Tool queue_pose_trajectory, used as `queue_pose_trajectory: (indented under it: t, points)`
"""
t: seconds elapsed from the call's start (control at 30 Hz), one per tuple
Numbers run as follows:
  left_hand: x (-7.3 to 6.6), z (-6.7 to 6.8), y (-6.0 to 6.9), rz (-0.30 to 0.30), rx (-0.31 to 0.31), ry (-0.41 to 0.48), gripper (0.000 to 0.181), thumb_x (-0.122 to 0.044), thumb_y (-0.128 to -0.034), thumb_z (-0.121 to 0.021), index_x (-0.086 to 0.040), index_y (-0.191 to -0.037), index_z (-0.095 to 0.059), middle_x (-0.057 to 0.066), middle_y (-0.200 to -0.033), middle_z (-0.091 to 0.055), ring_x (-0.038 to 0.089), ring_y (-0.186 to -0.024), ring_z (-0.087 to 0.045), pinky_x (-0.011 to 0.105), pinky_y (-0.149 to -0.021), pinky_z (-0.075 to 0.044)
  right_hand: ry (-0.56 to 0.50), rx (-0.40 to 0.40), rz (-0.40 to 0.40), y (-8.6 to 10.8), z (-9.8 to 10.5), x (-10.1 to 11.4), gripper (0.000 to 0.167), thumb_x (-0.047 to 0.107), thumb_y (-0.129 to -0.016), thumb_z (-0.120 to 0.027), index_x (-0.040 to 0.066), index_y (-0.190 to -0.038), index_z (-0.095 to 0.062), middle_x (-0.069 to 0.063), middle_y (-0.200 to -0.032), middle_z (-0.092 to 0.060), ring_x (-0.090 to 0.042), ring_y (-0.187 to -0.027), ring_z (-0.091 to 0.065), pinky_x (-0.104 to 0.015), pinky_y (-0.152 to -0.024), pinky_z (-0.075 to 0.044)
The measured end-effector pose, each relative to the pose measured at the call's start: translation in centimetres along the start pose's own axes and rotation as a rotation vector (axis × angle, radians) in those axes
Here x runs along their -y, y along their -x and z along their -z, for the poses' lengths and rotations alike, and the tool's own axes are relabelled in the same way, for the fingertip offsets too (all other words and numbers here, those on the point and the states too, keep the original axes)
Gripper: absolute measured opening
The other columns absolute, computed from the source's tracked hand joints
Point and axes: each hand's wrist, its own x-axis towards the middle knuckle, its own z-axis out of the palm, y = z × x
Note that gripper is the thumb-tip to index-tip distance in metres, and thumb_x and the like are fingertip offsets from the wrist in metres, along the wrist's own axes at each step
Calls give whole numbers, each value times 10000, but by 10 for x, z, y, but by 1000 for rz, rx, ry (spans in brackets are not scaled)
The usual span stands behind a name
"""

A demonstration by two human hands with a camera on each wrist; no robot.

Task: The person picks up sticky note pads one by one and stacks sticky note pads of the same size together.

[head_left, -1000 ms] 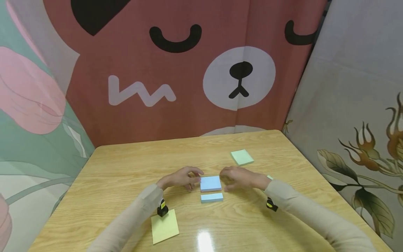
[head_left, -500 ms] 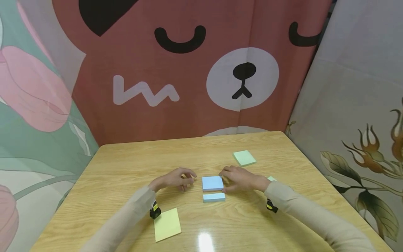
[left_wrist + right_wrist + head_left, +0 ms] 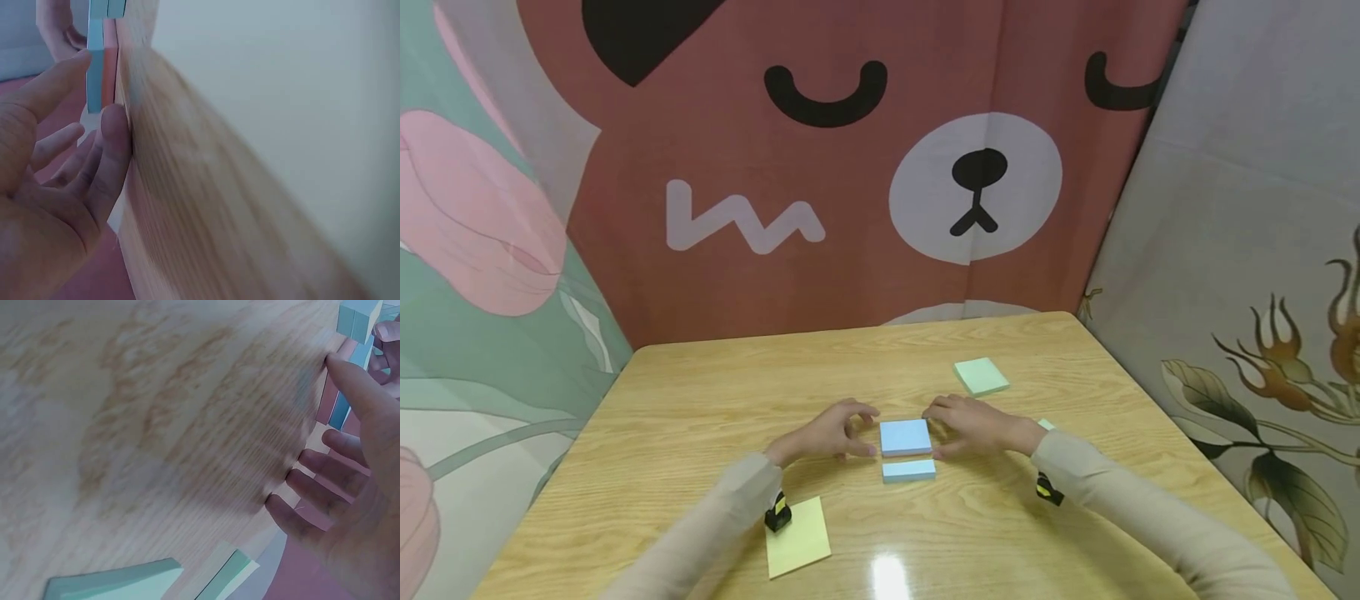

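Observation:
A blue sticky-note pad (image 3: 906,437) lies mid-table on top of a pink-orange pad (image 3: 109,75), whose edge shows in both wrist views. Just in front of this stack is a narrow light-blue pad (image 3: 908,472). My left hand (image 3: 827,432) is at the stack's left side, thumb and fingers spread apart, with a slight gap to the blue pad in the head view. Along the right side is my right hand (image 3: 972,427), its fingertips and thumb close to the stack's edge. Whether they touch it is hard to tell.
A yellow pad (image 3: 797,537) lies near the left forearm. Farther back on the right is a green pad (image 3: 981,376), and another green piece (image 3: 1047,424) is partly hidden by the right wrist. A bear-print curtain (image 3: 737,292) hangs behind the table.
My left hand drew back leftward from the stack, then came back toward it with its thumb and fingers wider apart. The right hand stayed beside the stack, its fingers slightly closer.

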Motion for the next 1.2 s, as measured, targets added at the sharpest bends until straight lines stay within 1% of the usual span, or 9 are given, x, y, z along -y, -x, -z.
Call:
queue_pose_trajectory:
  t: [0.13,0.27,0.37,0.5,0.67,0.77,1.0,1.1,1.2]
  points:
    - [-5,-4,-4,3,27,-42,661,-185,-864,-794,12,-1414,-483,134,-1249,-503,184,-606,-610,319,-510,-533,6,0,13,1,-1,-1,602,443,-939,-665,26,-1356,-544,-88,-1298,-562,-283,-1168,-541,-459,-948,-474]
    - [-12,-7,-7,1,61,-124,646,-205,-854,-805,6,-1387,-508,109,-1210,-496,167,-547,-589,302,-493,-519,4,10,10,3,1,-2,604,423,-937,-676,15,-1359,-538,-98,-1305,-563,-289,-1178,-537,-459,-960,-469]
    - [-14,-8,-9,1,66,-190,612,-232,-861,-799,-27,-1369,-529,80,-1192,-496,135,-529,-581,284,-495,-514,2,15,5,5,4,-2,594,386,-931,-695,0,-1353,-538,-110,-1300,-568,-298,-1185,-537,-462,-975,-459]
    - [-13,-9,-11,2,60,-236,613,-285,-871,-785,-47,-1374,-527,56,-1193,-493,109,-521,-569,276,-509,-518,17,6,-1,10,5,-3,580,347,-922,-716,-22,-1336,-544,-131,-1287,-577,-318,-1196,-538,-470,-992,-447]
    - [-10,-11,-11,-1,58,-241,622,-323,-879,-773,-56,-1381,-522,32,-1210,-492,106,-520,-557,287,-505,-517,25,5,-21,18,6,-6,581,349,-933,-702,-27,-1345,-540,-140,-1297,-575,-322,-1205,-538,-473,-998,-442]
    - [-10,-11,-11,-2,55,-238,621,-330,-880,-771,-59,-1381,-524,31,-1216,-496,109,-540,-564,292,-509,-521,22,0,-28,24,9,-7,570,347,-938,-694,-27,-1342,-544,-144,-1294,-577,-318,-1189,-550,-474,-977,-458]
    - [-12,-11,-11,-2,45,-244,621,-324,-876,-776,-53,-1376,-525,46,-1230,-507,119,-570,-581,293,-519,-528,66,-41,24,38,16,-16,443,298,-908,-739,-15,-1207,-640,-105,-1140,-619,-243,-1031,-601,-415,-879,-508]
    - [-12,-12,-11,-4,43,-251,623,-315,-876,-778,-52,-1376,-517,48,-1228,-511,115,-569,-579,289,-514,-523,67,-39,23,43,18,-19,408,284,-895,-755,3,-1176,-664,-88,-1118,-621,-217,-1007,-603,-393,-860,-514]
    - [-12,-12,-11,-9,46,-253,628,-313,-878,-776,-51,-1381,-507,49,-1218,-511,108,-563,-571,283,-503,-517,69,-28,10,49,21,-21,393,280,-888,-763,14,-1163,-674,-89,-1119,-622,-224,-1002,-609,-403,-847,-520]
